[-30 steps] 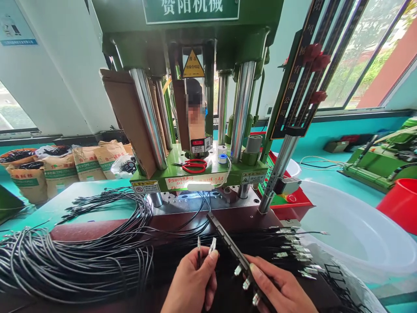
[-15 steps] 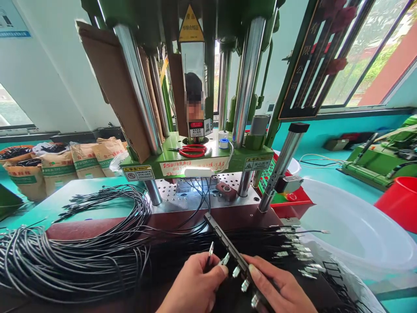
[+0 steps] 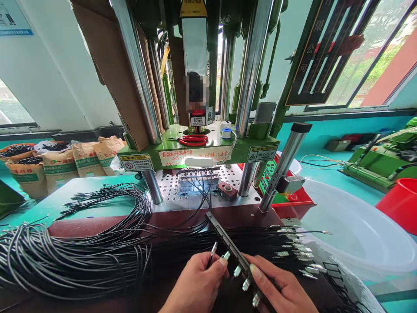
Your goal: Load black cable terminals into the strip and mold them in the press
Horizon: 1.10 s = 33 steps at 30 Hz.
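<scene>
Black bar (image 3: pixel 228 244) sat gripped in my right hand (image 3: pixel 278 282), lower centre; my left hand (image 3: pixel 200 280) pinched two metal connectors (image 3: pixel 214 248).

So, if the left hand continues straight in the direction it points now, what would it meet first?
The left hand would probably meet the dark bar held by the right hand, though depth is unclear.

Shiny metal plugs (image 3: pixel 237 271) gleam, the bar (image 3: pixel 228 243) looks smooth, cables (image 3: pixel 65 256) glossy plastic, posts (image 3: pixel 138 71) polished metal, cardboard (image 3: pixel 106 65) matt!
</scene>
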### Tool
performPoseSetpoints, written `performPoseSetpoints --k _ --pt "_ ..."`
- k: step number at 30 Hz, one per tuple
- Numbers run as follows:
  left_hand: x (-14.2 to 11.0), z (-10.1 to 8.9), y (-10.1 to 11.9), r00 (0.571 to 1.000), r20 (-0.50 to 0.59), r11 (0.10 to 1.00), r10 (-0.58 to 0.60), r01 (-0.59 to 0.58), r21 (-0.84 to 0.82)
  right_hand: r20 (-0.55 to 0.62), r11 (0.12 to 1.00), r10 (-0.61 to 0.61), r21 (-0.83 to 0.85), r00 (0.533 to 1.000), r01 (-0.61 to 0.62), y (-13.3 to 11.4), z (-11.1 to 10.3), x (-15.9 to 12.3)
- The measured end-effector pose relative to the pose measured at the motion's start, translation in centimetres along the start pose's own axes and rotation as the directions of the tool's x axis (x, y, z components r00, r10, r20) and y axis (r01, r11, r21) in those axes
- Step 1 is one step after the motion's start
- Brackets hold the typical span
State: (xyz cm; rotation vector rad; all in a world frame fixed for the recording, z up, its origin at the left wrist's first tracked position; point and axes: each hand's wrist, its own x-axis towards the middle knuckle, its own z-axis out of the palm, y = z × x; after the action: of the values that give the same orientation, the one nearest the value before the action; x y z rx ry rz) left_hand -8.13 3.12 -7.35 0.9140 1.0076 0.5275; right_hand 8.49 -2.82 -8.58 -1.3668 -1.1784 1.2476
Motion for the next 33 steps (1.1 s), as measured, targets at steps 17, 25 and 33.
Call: performPoseSetpoints --k 17,25,33 --pt "0.5 0.0 -0.1 0.999 0.026 1.0 0.022 -0.022 0.017 0.025 0.976 -0.159 -0.145 0.987 0.161 -0.5 -0.4 0.2" --pt "0.1 0.0 0.5 0.979 -0.107 0.964 0.174 -0.147 0.22 -0.02 0.976 -0.156 -0.155 0.988 0.151 -0.5 -0.5 0.1" --pt "-2.7 -2.2 3.7 0.985 -0.155 0.984 0.08 -0.103 -0.145 -0.01 0.99 -0.11 -0.085 0.994 0.108 -0.8 -0.6 0.0"
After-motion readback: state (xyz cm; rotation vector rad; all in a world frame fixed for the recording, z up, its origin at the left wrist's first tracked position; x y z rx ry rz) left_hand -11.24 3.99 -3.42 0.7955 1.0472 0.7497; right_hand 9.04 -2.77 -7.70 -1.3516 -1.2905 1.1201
